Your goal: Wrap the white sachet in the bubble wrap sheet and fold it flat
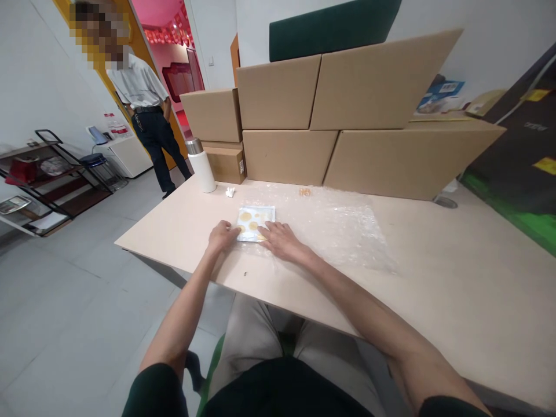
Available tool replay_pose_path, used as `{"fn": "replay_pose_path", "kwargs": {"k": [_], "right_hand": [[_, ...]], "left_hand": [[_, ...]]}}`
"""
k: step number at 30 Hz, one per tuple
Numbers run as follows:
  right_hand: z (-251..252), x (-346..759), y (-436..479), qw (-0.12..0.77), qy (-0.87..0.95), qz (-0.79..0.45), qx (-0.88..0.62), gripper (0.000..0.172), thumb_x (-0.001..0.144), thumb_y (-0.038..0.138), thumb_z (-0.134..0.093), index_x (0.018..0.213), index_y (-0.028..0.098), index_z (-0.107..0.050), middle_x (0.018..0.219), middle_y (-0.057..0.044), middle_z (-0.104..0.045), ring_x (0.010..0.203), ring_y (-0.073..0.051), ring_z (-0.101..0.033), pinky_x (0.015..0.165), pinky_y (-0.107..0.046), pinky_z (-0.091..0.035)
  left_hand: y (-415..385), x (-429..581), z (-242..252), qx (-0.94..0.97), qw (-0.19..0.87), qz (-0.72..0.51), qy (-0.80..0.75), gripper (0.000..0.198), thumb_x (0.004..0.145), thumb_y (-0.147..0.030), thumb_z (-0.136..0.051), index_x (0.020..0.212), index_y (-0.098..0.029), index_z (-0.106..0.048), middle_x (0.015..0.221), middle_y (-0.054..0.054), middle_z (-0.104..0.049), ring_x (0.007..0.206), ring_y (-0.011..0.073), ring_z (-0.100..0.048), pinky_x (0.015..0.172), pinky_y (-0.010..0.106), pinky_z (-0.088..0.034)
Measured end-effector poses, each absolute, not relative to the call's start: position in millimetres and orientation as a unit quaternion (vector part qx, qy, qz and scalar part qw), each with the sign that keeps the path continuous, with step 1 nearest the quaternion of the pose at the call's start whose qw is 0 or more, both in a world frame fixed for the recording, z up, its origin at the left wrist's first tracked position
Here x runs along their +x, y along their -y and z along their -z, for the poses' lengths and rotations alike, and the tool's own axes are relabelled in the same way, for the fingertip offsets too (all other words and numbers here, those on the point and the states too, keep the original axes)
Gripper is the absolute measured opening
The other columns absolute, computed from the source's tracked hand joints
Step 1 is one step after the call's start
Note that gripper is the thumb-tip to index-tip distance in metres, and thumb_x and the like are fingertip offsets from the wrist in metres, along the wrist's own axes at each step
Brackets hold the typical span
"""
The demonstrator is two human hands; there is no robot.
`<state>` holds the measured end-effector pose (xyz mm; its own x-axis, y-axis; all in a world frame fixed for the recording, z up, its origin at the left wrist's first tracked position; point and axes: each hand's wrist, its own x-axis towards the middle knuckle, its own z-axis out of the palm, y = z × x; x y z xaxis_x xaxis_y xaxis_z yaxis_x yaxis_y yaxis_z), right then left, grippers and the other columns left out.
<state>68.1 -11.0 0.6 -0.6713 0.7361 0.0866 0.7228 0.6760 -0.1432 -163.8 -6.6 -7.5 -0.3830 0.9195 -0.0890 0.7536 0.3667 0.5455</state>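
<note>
The left hand [222, 236] is touching the left edge of a flat, yellow-spotted packet [255, 216] with its thumb, its fingers bending loosely; the right hand [280, 238] is resting its spreading fingers on the near right corner. Whether either is pinching the packet, I cannot tell. The packet is lying between the hands, on clear bubble wrap [351, 226] that is stretching across the tabletop [438, 249] well to the right of the right hand. Beyond the left hand, a crumpled tissue [230, 191] and a white bottle [203, 171] are standing clear of the wrap; cardboard boxes [282, 156] are stacking up beyond both hands. The step in hand is seemingly one of positioning the packet on the wrap. The next move is probably calling for steadying it with one hand, leaving the other free for the wrap.
</note>
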Motion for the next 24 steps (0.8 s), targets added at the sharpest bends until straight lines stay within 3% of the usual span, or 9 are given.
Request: {"fn": "replay_pose_path", "kwargs": {"k": [5,9,14,20,24], "right_hand": [[4.2,65.5,12.5,0.073,0.910,-0.026,-0.408,0.046,0.100,0.036,-0.044,0.143,0.020,-0.047,0.135,-0.018,-0.053,0.116,-0.033,-0.052,0.094,-0.043,-0.037],[6.6,64.6,13.3,0.075,0.908,-0.016,-0.411,0.047,0.100,0.038,-0.042,0.144,0.020,-0.045,0.137,-0.018,-0.051,0.117,-0.033,-0.052,0.094,-0.043,-0.039],[10.4,57.4,16.8,0.072,0.905,0.015,-0.418,0.049,0.101,0.036,-0.038,0.145,0.014,-0.043,0.131,-0.022,-0.055,0.114,-0.033,-0.054,0.094,-0.042,-0.040],[18.5,42.4,21.5,0.039,0.904,0.082,-0.419,0.049,0.096,0.009,-0.034,0.143,-0.002,-0.042,0.122,-0.031,-0.060,0.113,-0.033,-0.058,0.088,-0.042,-0.045],[16.8,38.0,23.4,0.031,0.907,0.112,-0.405,0.050,0.093,0.003,-0.031,0.141,-0.006,-0.041,0.120,-0.035,-0.060,0.111,-0.034,-0.061,0.084,-0.042,-0.047]], "left_hand": [[4.4,-164.6,12.1,0.521,0.224,-0.246,-0.786,0.034,0.074,-0.049,-0.071,0.084,-0.017,-0.065,0.070,0.004,-0.069,0.066,0.0188,-0.063,0.057,0.026,-0.039],[5.5,-163.4,13.3,0.528,0.235,-0.268,-0.771,0.029,0.075,-0.045,-0.069,0.073,-0.017,-0.064,0.058,0.001,-0.061,0.059,0.0155,-0.058,0.054,0.024,-0.036],[6.5,-159.2,9.8,0.536,0.225,-0.276,-0.765,0.025,0.079,-0.039,-0.061,0.069,-0.017,-0.062,0.054,0.000,-0.056,0.057,0.0144,-0.053,0.053,0.024,-0.034],[8.4,-155.4,5.8,0.536,0.197,-0.264,-0.778,0.030,0.087,-0.036,-0.047,0.067,-0.017,-0.059,0.059,0.001,-0.056,0.059,0.0149,-0.051,0.053,0.025,-0.031],[9.6,-154.1,5.3,0.536,0.173,-0.248,-0.788,0.030,0.088,-0.037,-0.046,0.071,-0.018,-0.060,0.065,0.003,-0.060,0.063,0.0165,-0.054,0.056,0.026,-0.032]]}}
